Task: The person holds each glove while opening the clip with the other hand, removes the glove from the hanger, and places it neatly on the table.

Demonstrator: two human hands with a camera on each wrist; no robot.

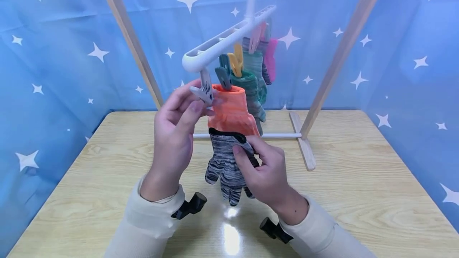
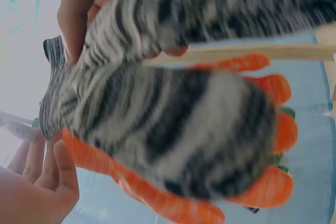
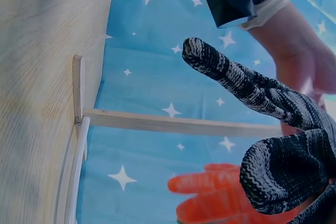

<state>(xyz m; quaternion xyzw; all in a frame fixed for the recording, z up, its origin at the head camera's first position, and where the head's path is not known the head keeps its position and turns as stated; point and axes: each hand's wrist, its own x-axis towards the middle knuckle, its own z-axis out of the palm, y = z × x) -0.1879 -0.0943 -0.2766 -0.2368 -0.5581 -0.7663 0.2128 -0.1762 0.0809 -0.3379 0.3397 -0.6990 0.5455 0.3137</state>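
Note:
At the near end of a white hanger (image 1: 218,47), my left hand (image 1: 175,130) holds a grey clothespin (image 1: 205,88) between thumb and fingers. My right hand (image 1: 267,170) pinches a grey-and-black knit glove (image 1: 224,160) near its black-edged cuff. The glove hangs fingers down, its cuff a little below the clothespin. Directly behind it, an orange glove (image 1: 231,108) hangs from a dark teal clothespin (image 1: 224,73). In the left wrist view the striped glove (image 2: 157,124) covers much of the orange one. Part of the glove (image 3: 286,169) also shows in the right wrist view.
Farther along the hanger hang green gloves (image 1: 251,86), one under a yellow clothespin (image 1: 236,59), and a pink glove (image 1: 270,61). Wooden posts (image 1: 344,55) slant up on both sides, joined low by a white bar (image 1: 281,135). A wooden table (image 1: 358,194) lies below.

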